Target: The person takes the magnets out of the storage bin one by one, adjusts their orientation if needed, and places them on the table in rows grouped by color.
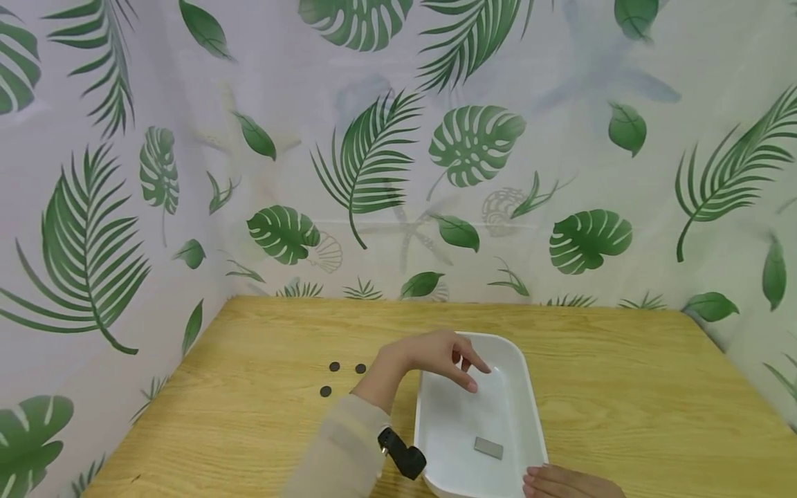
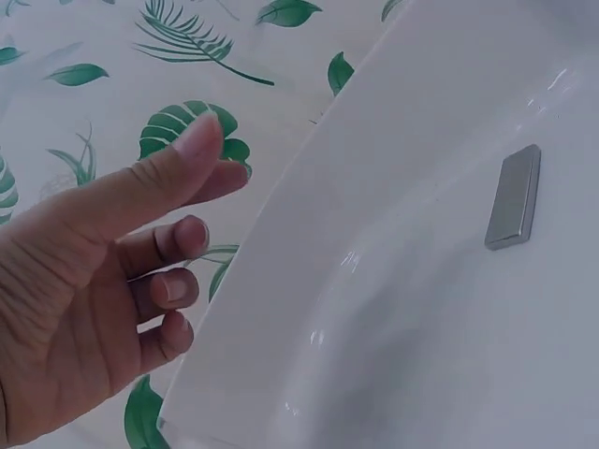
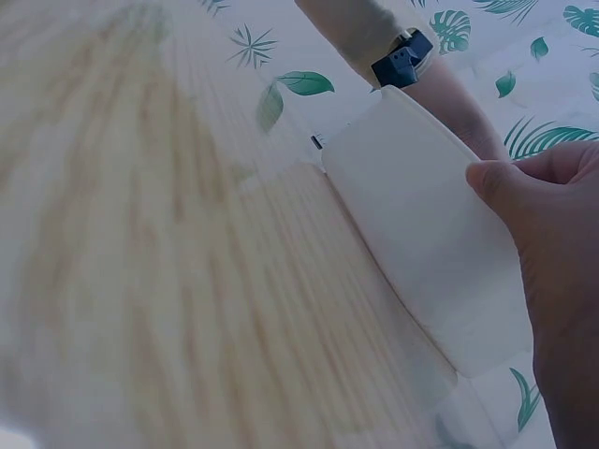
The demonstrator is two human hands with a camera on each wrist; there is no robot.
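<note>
A white rectangular tray with rounded corners stands on the table. On its floor, towards the near end, lies a flat silver-grey rectangular block. My left hand hovers over the far part of the tray, fingers loosely bent and thumb apart from them. Nothing shows between its fingers in the left wrist view, where the block lies well away from the hand. At the tray's near right side, my right hand grips the rim, its thumb against the outer wall.
Three small black discs lie on the wooden table left of the tray: one disc close to the left forearm, another disc beside it, a third disc nearer. A leaf-patterned curtain hangs behind the table.
</note>
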